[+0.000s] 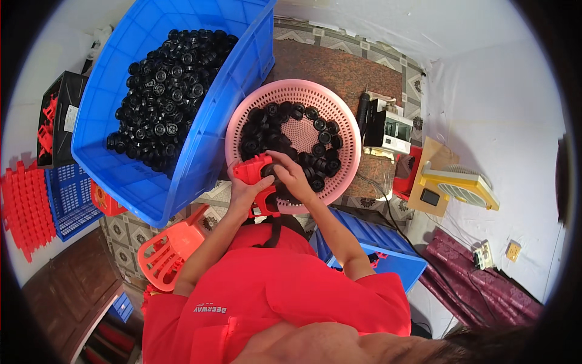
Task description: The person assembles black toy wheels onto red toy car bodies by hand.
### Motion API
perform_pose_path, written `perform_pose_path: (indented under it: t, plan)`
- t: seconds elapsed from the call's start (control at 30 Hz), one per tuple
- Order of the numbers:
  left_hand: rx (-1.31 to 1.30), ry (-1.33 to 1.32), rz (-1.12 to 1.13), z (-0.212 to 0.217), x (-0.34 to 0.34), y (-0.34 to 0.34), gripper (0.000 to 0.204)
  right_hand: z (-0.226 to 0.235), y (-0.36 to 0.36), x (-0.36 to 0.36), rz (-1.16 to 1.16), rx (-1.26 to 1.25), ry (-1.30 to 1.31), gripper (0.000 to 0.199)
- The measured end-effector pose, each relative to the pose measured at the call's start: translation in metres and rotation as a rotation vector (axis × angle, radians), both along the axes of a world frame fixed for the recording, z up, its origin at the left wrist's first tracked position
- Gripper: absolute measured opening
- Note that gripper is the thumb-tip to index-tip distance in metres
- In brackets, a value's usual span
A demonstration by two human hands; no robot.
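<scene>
My left hand (244,194) is closed round a red plastic part (250,170), held over the near rim of a pink perforated basket (354,136). The thumb lies across the part's near side. My right hand (293,178) is closed beside it, its fingers bent round a dark piece that looks like a black wheel, mostly hidden by the fingers. Several black wheels (325,138) lie in the basket, in a ring around its bare bottom. Just below my hands, another red plastic part (265,201) shows near my lap.
A large blue tub (242,73) heaped with black wheels (176,91) stands at left. Right of the basket sits a black and white device (388,130), with a yellow fan (464,185) farther right. A red plastic chair (167,255) and a blue crate (400,261) flank me.
</scene>
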State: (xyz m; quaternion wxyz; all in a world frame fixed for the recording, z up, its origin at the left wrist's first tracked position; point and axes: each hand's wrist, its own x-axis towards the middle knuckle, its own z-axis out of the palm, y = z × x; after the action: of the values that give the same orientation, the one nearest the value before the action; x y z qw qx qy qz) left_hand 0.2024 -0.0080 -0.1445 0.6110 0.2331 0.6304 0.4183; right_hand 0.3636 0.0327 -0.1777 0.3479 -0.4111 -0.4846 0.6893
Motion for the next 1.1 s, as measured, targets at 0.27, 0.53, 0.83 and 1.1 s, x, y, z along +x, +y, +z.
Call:
perform_pose_path:
  t: [0.27, 0.53, 0.83, 1.1]
  plan:
    - [-0.036, -0.110, 0.184, 0.008, 0.007, 0.013, 0.092, 0.002, 0.012, -0.012, -0.199, 0.236, -0.166, 0.030]
    - [-0.037, -0.039, 0.179, 0.005, 0.013, 0.016, 0.108, 0.018, 0.023, -0.004, -0.543, -0.116, 0.213, 0.017]
    - [0.040, -0.060, 0.161, 0.003, 0.020, 0.004, 0.109, 0.014, 0.011, 0.006, -0.264, 0.376, -0.219, 0.016]
    - [-0.017, -0.069, 0.093, 0.008, 0.012, -0.004, 0.094, -0.015, -0.008, -0.005, -0.026, -0.025, 0.032, 0.049]
